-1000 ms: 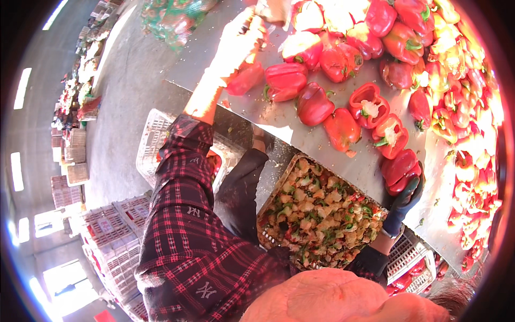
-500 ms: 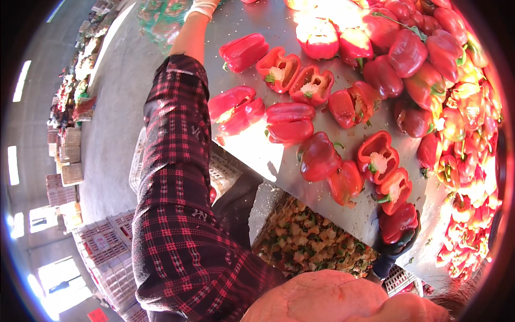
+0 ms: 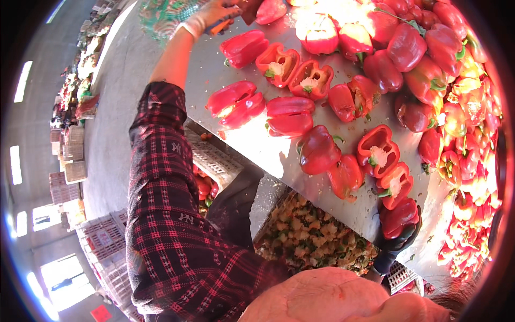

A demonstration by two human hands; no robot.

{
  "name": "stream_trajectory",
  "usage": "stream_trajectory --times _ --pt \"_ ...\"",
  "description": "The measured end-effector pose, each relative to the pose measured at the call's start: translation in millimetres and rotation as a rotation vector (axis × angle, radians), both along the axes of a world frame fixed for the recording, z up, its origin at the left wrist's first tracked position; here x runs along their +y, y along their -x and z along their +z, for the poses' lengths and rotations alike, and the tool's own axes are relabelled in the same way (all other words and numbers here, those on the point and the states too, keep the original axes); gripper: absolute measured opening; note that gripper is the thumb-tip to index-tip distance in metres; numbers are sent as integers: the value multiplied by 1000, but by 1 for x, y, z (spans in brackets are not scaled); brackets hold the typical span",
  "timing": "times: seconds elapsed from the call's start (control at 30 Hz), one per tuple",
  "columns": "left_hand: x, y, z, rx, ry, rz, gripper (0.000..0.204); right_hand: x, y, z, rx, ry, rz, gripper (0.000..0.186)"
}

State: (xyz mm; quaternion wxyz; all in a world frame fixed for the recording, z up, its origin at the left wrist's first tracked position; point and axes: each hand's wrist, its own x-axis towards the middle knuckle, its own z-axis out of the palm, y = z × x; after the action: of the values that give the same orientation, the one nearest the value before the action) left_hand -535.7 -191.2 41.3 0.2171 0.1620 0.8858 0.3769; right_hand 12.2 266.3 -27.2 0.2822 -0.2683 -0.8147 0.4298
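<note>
Left hand [image 3: 214, 16] at 11 o'clock gripping orange-handled tool [image 3: 222, 26]; gloved right hand [image 3: 398, 236] at 4 o'clock clasping red pepper [image 3: 398, 217]. Coring step; next likely needs tool brought to pepper.

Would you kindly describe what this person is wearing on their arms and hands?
The left arm wears a dark plaid sleeve with red checks, pushed up so the forearm is bare. The left hand wears a light-coloured glove with a pale cuff at the wrist. The right hand wears a dark glove; its arm is mostly hidden, so its sleeve cannot be told.
</note>
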Motion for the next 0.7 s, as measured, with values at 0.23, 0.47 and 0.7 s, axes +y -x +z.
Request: stream_trajectory --times 0.23,0.47,0.7 --pt "22 4 -30 -37 -186 163 35 1 11 9 1 -110 50 69" --pt "72 -98 -5 -208 -724 449 21 -6 15 35 15 -339 80 58" --pt "35 -165 21 -228 -1248 475 25 -7 17 35 -14 -390 51 52"
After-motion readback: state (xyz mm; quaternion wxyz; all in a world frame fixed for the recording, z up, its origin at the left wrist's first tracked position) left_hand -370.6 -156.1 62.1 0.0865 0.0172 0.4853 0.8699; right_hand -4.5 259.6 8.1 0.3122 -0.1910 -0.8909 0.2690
